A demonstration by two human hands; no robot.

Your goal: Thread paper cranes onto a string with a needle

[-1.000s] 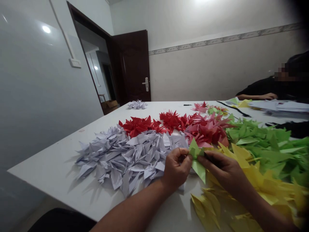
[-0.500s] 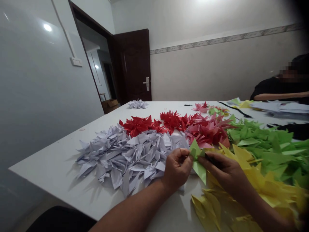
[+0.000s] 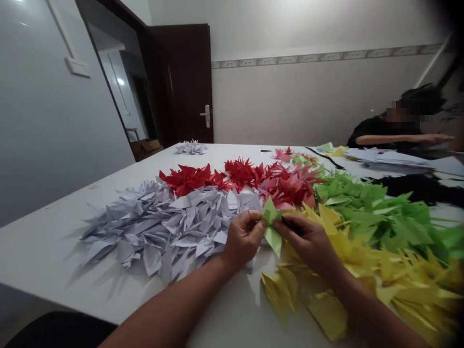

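Between my two hands a light green folded paper piece (image 3: 273, 238) is pinched, one point up and one point down. My left hand (image 3: 243, 238) grips its left side with thumb and bent fingers. On its right side, my right hand (image 3: 309, 238) is closed on the same piece; something dark shows by its fingers, too unclear to name. White folded papers (image 3: 145, 227) lie in a heap left of the hands. Yellow ones (image 3: 351, 246) are beside and under my right hand. Red ones (image 3: 188, 180) and pink ones (image 3: 290, 186) lie just beyond.
Green folded papers (image 3: 384, 208) are heaped at the right. Black cords (image 3: 413, 189) and stacked white sheets (image 3: 387, 158) lie farther back on the white table (image 3: 232, 314). A person (image 3: 380, 133) in dark clothing sits at the far right. A small white heap (image 3: 191, 147) stands far left.
The view has turned to the right, so the piles, door and hands appear shifted left. More of the person at the far right shows. Both hands still hold the green paper.
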